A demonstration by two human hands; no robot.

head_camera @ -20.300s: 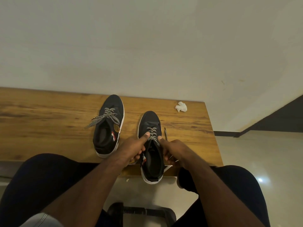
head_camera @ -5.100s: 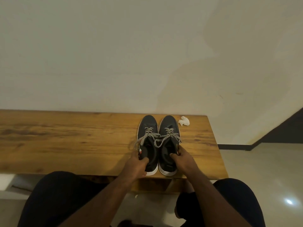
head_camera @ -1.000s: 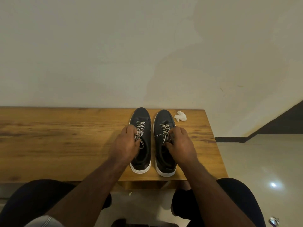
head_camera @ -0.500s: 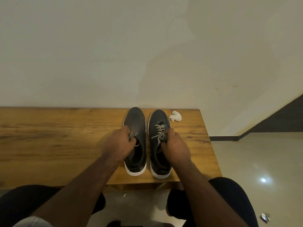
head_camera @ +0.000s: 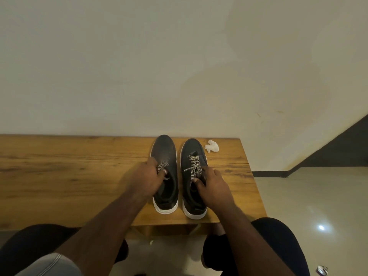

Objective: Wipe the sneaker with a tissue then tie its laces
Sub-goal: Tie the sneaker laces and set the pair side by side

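Two black sneakers with white soles stand side by side on the wooden bench (head_camera: 59, 176), toes toward the wall. My left hand (head_camera: 146, 176) lies over the left sneaker (head_camera: 166, 152), fingers curled around its black-and-white laces at the tongue. My right hand (head_camera: 212, 183) grips the right sneaker (head_camera: 192, 150) at the collar, thumb inside the opening on the hanging ends of its laces (head_camera: 194, 164). A crumpled white tissue (head_camera: 212, 146) lies on the bench beside the right sneaker's toe.
The bench backs against a pale wall and ends just right of the sneakers. Glossy floor tiles (head_camera: 308, 196) lie to the right, with a small shiny wrapper (head_camera: 322, 269) at the bottom right. My knees sit below the bench's front edge.
Both hands stay on the sneakers. My left hand has pushed the left sneaker's laces down into the opening, so less lace shows. The sneakers have not moved on the bench.
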